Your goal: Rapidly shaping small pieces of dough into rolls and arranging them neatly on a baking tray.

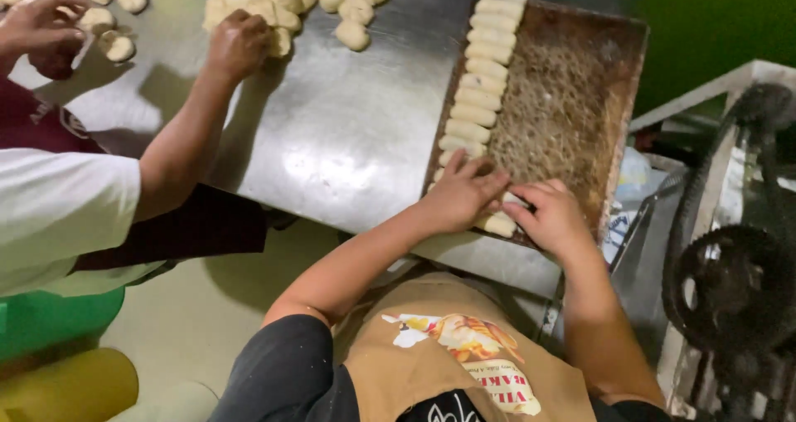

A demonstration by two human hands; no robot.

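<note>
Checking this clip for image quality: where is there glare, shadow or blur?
Head view: soft glare on the steel table; a co-worker's arm casts shadow on it; left hand and right hand on the dough pieces look slightly soft; the tray is dim.

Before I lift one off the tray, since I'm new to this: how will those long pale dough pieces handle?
The dough pieces look soft and rounded, so one would probably sag or dent when pinched. They lie pressed side by side on the tray, so neighbours may stick. Both hands rest flat on them, suggesting gentle handling.
</note>
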